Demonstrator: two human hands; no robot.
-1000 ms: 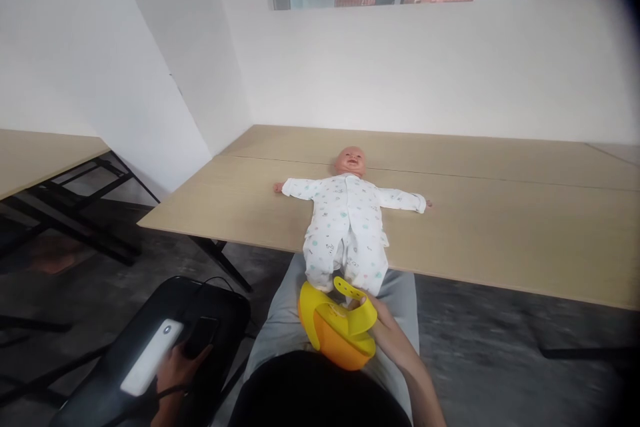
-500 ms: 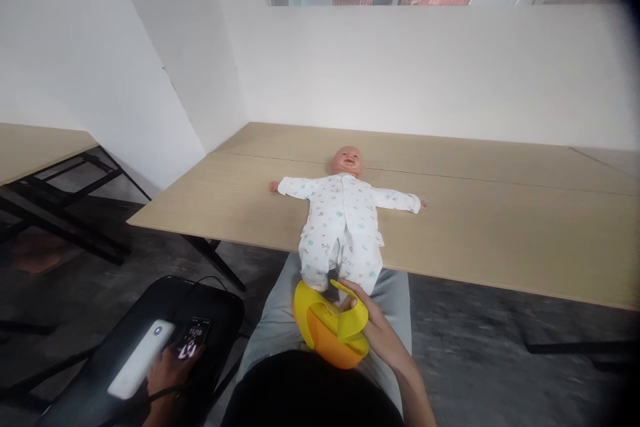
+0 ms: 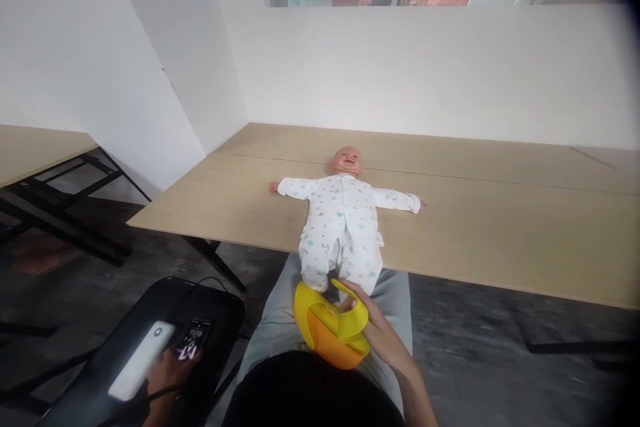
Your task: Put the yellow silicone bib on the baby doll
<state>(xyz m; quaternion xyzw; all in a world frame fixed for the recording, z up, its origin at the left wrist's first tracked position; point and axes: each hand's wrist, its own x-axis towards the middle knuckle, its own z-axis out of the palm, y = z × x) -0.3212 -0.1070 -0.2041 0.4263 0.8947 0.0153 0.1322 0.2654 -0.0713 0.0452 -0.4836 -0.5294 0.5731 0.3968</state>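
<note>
Silicone bib [image 3: 325, 328]: yellow with an orange catch pocket, held in the air over the person's lap, just below the near edge of the table [image 3: 500, 240]. Its perforated neck strap [image 3: 350, 292] points up and away from the person, beside the feet of the baby doll [image 3: 345, 227].

Right hand [image 3: 374, 323]: closed on the bib's upper rim, fingers curled over the edge near the root of the strap. The thumb's exact placement is hidden, so a true pinch cannot be confirmed. The single-handed hold leaves the pocket hanging below the hand and the strap free.

Left hand [image 3: 170, 373]: low at left of view, curled around a smartphone [image 3: 193, 339] with its screen lit. It is well apart from the bib.

Baby doll: lying on its back on the table, arms spread, head toward the far side, dressed in a white printed sleepsuit [image 3: 345, 240]. Its legs reach past the near edge.

Bib-to-doll contact: the strap and the doll's feet overlap in view; whether they touch cannot be determined from this angle.

Surroundings: the table is pale wood with a seam across it. A black padded case [image 3: 210, 307] with a white oblong panel [image 3: 141, 360] sits at lower left, beside the person's grey trousers [image 3: 395, 327]. A second table [image 3: 35, 153] stands at far left.
</note>
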